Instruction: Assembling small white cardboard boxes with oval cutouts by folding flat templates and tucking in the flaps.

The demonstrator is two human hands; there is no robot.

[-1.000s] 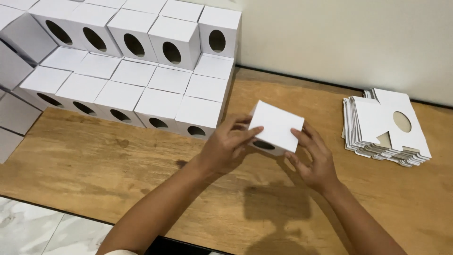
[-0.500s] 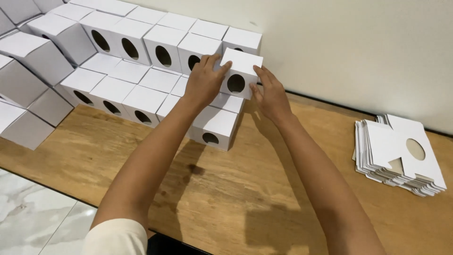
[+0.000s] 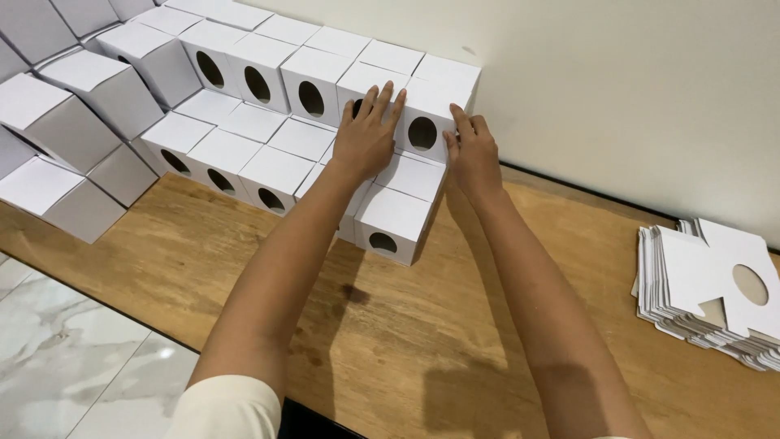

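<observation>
A white cardboard box with an oval hole in its front sits at the right end of the upper row of a stepped stack of like boxes, close to the wall. My left hand lies flat against its left front edge and the neighbouring box, fingers spread upward. My right hand presses on the box's right side, thumb by the hole. Below my hands, a lower row of boxes stands on the wooden table.
A pile of flat, unfolded white box blanks with round cut-outs lies at the table's right. More boxes are heaped at the left, some tilted. A pale wall runs behind; marble floor shows at the lower left.
Both hands carried the box from above the table up to the right end of the upper row and set it against the stack. The view has shifted toward the stack.
</observation>
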